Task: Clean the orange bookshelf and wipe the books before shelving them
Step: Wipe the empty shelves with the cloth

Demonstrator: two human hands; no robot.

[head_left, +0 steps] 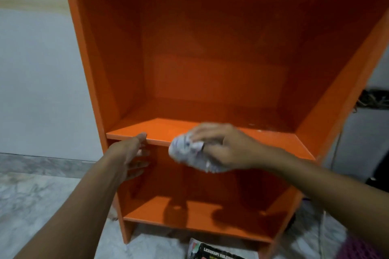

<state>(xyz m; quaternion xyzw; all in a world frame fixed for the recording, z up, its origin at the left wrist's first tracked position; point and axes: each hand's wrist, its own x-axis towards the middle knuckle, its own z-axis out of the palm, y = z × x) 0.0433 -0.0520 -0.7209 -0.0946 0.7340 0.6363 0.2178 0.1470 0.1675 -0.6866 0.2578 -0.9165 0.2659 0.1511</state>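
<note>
The orange bookshelf [210, 59] stands open in front of me, with nothing on its shelves. My right hand [223, 145] grips a crumpled white patterned cloth [189, 153] at the front edge of the middle shelf board [160, 130]. The hand and cloth are motion-blurred. My left hand [132, 153] holds the same board's front edge further left, thumb on top and fingers underneath. A book [214, 251] with a dark printed cover lies on the floor below the bookshelf, cut off by the bottom of the frame.
A pale wall [37, 73] rises behind the bookshelf on the left, above a grey marbled floor [31, 200]. Dark clutter [372, 101] sits at the right edge. A purple fabric [364, 248] shows at the bottom right corner.
</note>
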